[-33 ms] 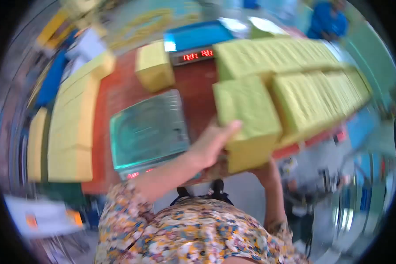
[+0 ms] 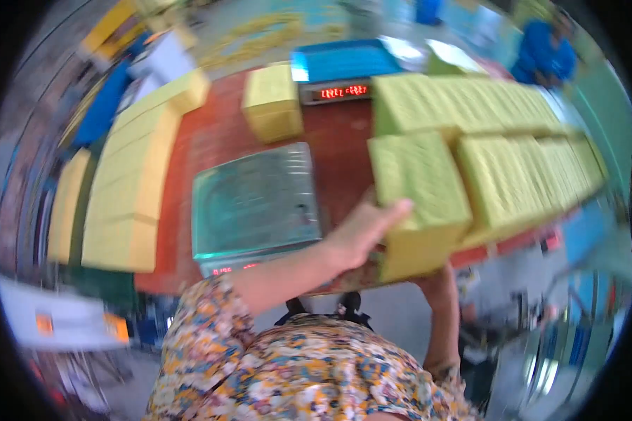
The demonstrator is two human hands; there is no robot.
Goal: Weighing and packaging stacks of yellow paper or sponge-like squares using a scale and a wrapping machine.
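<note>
A thick yellow block [image 2: 421,182], which looks like stacked paper, is between my two hands at the right front of the red table [image 2: 340,144]. My left hand [image 2: 361,231] grips its left side, with the thumb over the top edge. Under its near lower edge is my right hand [image 2: 437,282], its fingers hidden by the block. Left of my left hand lies a flat metal weighing scale [image 2: 256,200] with a red lit display and a bare top.
Rows of yellow blocks stand at the right [image 2: 512,175] and left [image 2: 123,189]. One yellow block [image 2: 272,102] sits behind the near scale, beside a blue-topped scale [image 2: 347,59]. A person in blue [image 2: 544,52] is at the far right.
The whole scene has shifted to the right in the picture, and the blur has lessened. Both hands keep the same hold on the yellow block.
</note>
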